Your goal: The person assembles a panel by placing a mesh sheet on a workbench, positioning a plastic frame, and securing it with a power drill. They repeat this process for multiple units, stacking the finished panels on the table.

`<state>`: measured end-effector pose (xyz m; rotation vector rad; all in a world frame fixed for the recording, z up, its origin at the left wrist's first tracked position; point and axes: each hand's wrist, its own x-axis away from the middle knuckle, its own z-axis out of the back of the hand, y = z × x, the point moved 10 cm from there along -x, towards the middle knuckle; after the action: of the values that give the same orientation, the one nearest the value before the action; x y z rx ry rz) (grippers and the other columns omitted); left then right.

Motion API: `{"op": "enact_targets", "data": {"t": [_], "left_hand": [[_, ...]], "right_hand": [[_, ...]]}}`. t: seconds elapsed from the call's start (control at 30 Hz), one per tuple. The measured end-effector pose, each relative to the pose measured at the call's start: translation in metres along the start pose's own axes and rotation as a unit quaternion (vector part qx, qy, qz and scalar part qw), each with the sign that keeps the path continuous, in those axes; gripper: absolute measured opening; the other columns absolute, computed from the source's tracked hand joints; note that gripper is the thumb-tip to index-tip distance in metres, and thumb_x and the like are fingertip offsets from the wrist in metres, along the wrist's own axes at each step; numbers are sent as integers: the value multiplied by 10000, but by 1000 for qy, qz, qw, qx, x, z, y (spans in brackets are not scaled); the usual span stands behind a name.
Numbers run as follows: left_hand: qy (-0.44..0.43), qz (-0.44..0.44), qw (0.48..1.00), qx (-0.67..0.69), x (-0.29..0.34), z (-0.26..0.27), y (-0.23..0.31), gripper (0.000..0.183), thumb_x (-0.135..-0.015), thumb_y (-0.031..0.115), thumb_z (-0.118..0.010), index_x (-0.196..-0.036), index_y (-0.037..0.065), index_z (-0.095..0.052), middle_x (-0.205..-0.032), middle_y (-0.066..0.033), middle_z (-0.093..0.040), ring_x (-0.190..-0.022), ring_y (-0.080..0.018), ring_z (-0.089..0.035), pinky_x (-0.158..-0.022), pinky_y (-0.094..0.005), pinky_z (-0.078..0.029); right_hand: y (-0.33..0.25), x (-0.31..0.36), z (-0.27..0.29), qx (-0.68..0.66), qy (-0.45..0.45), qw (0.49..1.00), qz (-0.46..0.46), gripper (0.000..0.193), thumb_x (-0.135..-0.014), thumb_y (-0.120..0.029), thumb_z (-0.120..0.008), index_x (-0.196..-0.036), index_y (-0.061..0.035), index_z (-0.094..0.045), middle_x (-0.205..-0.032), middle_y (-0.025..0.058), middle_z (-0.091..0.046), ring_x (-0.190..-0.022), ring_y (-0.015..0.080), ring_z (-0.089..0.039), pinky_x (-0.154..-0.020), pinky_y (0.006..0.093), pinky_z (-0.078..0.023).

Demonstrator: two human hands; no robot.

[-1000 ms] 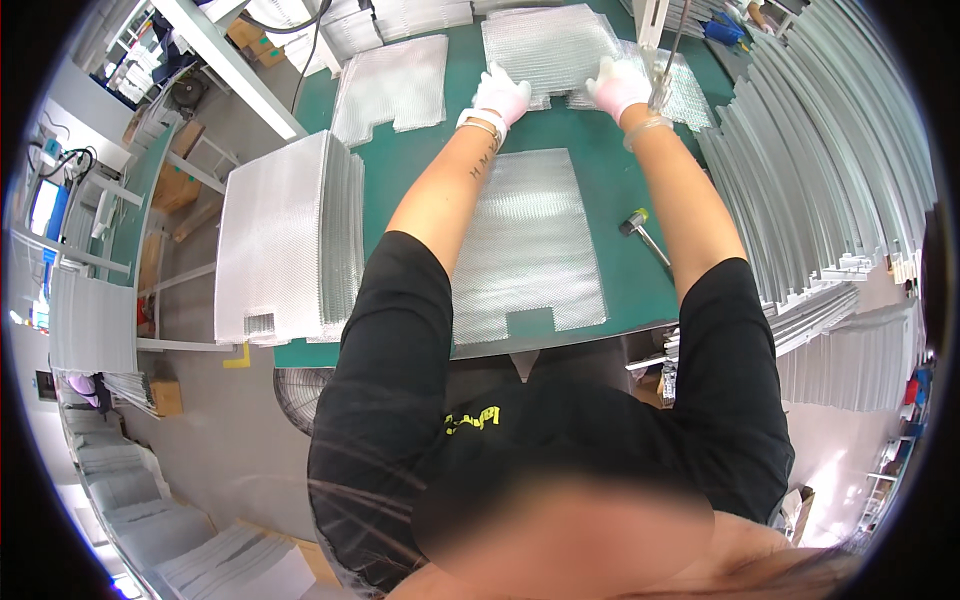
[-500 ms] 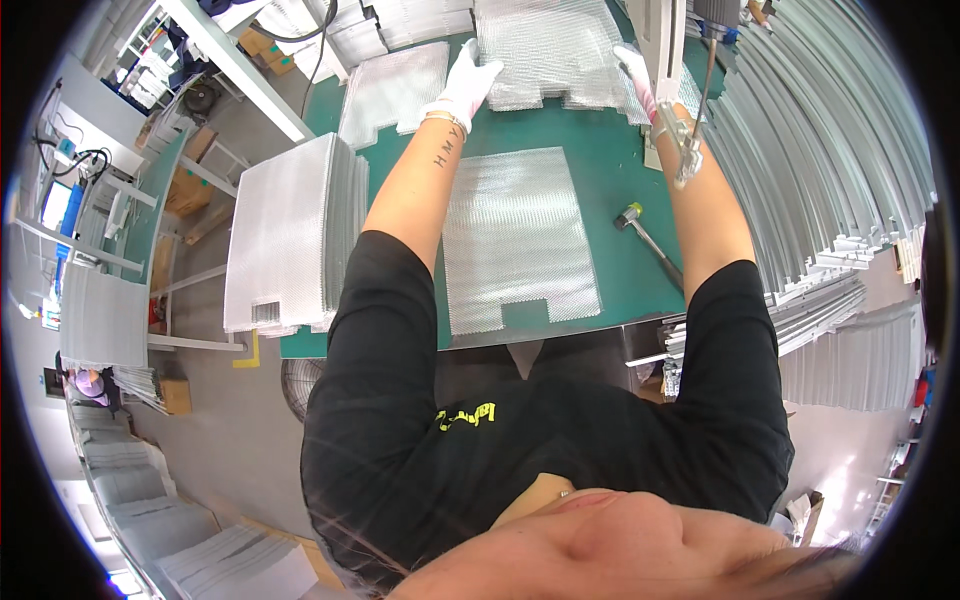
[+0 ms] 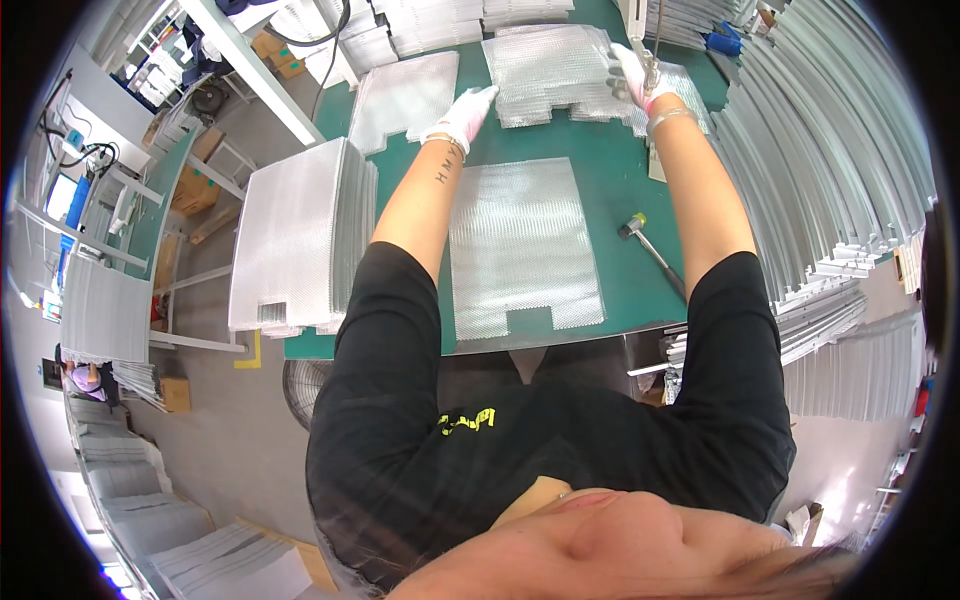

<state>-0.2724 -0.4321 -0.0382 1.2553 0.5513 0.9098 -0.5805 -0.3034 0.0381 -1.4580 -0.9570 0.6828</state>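
A stack of silvery mesh panels [image 3: 553,75] with notched near edges lies at the far side of the green table [image 3: 410,185]. My left hand [image 3: 465,115], in a white glove, has its fingers stretched out to the stack's left edge. At its right edge, my gloved right hand [image 3: 630,75] has its fingers apart, partly hidden by a hanging metal rod [image 3: 652,70]. A single mesh panel [image 3: 522,245] with a notch lies flat between my forearms. Beside my right forearm rests a mallet [image 3: 650,250] with a yellow-green and black head.
A tall stack of mesh panels [image 3: 290,235] stands at the table's left. Another mesh panel [image 3: 405,95] lies behind it. Long metal strips [image 3: 815,150] crowd the right side. More panels [image 3: 425,25] line the back. A floor fan [image 3: 303,390] stands below the table.
My left hand has come nearer along the stack's left edge, its fingers now together. The far mesh stack sits slightly nearer. The view has shifted, and the hanging rod now crosses my right hand.
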Motion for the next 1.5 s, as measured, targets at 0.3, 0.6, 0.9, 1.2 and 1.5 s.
{"op": "enact_targets", "data": {"t": [0.3, 0.6, 0.9, 1.2, 1.5], "left_hand": [[24, -27, 999, 35, 11, -23, 2, 650, -998, 461, -508, -1460, 8, -452, -1490, -190, -486, -1385, -331, -444, -1139, -390, -329], [42, -66, 968, 237, 30, -15, 27, 860, -1007, 678, -241, -1586, 41, -240, -1668, -160, -190, -1551, -368, -32, -1230, -526, 23], [87, 27, 872, 480, 32, -6, 50, 715, -1004, 482, -469, -1504, -21, -371, -1596, -197, -332, -1498, -394, -220, -1211, -530, -161], [29, -142, 950, 275, 56, 25, 73, 539, -910, 19, -611, -1425, -18, -457, -1310, -167, -631, -1151, -304, -642, -1034, -380, -496], [242, -173, 931, -212, 277, 0, 79, 563, -902, 233, -666, -1361, -29, -471, -1218, -291, -639, -1144, -415, -633, -1002, -427, -493]], "right_hand": [[-34, -7, 13, 224, -15, 948, 225, 456, -939, -319, -641, -1251, 13, -612, -914, 107, -699, -750, 201, -655, -656, 362, -537], [-33, -3, 44, 141, -120, 946, 266, 445, -958, -187, -615, -1357, -19, -511, -981, 75, -636, -841, 170, -606, -844, 313, -542], [-21, 3, 2, 235, -172, 922, 254, 574, -930, -115, -641, -1414, -30, -343, -877, 69, -604, -775, 182, -597, -736, 331, -535], [-40, 64, -21, 229, -93, 917, 313, 650, -915, -131, -686, -1504, -105, -413, -1161, 115, -670, -901, 199, -662, -794, 338, -545], [-8, 263, -38, 416, -18, 839, 351, 598, -902, -165, -613, -1469, -57, -458, -1259, 189, -630, -1131, 344, -626, -1012, 400, -479]]}}
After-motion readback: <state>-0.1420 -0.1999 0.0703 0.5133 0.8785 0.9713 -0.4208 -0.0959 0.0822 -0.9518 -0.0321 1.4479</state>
